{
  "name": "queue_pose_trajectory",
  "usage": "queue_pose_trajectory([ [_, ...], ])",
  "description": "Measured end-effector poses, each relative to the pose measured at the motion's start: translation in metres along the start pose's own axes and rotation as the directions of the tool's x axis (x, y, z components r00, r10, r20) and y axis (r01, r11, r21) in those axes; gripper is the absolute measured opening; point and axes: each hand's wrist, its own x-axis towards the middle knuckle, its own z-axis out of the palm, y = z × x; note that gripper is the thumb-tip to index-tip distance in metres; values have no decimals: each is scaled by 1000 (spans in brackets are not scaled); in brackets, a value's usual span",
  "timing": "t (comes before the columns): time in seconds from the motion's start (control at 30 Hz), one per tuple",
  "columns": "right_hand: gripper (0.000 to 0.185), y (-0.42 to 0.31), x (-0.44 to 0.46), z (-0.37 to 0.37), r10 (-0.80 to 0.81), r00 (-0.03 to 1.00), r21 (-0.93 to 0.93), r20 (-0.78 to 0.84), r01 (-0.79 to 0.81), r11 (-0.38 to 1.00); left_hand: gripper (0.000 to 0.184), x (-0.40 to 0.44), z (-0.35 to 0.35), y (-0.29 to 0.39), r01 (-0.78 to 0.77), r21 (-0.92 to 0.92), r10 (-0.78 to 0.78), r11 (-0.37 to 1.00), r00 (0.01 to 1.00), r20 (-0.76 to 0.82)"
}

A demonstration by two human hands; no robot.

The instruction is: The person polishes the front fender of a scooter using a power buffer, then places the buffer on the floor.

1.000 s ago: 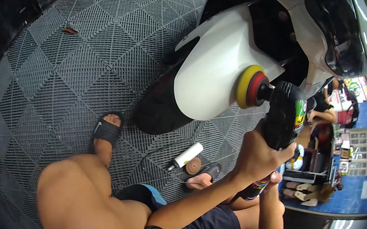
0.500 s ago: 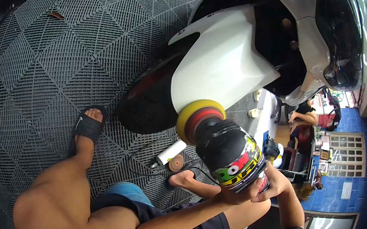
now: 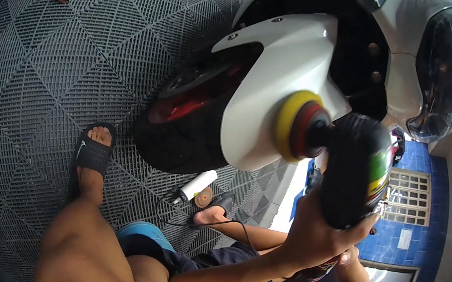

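Observation:
A dark polisher (image 3: 349,164) with a colourful sticker is held in both my hands. Its yellow foam pad (image 3: 299,125) with a red backing lies against the side of a white front fender (image 3: 256,108); motion blurs pad and tool body. My left hand (image 3: 321,234) wraps round the underside of the polisher's body, fingers partly hidden. Lower down, my right hand (image 3: 347,257) closes round the polisher's colourful rear part, mostly behind the left wrist. Below the fender sits the black front tyre (image 3: 180,141), part of a motorbike with a grey-white front fairing (image 3: 407,83).
A white cylinder (image 3: 200,184) and a small orange-brown disc (image 3: 204,197) lie on the grey grid floor (image 3: 52,78). A black cord (image 3: 197,224) loops near my sandalled feet (image 3: 98,146). Blue tiles and a white grille window (image 3: 410,196) stand at right.
The polisher and both my hands have moved right in view; its pad has shifted from the fender's lower tip farther along its side. The view has shifted somewhat too.

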Motion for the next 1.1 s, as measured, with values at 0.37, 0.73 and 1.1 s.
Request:
queue_pose_trajectory([
  [0.37,119,-26,3,48,142,968,-216,206,-97,972,37,-25,-14,28,3,-209,-29,978,992,-119],
  [0.73,96,-64,10,34,84,952,-314,294,13,949,52,-8,-17,37,153,-319,-181,935,982,-60],
  [1.1,93,-66,2,34,-137,990,328,28,120,937,35,84,29,48,106,-278,-104,955,994,23],
])
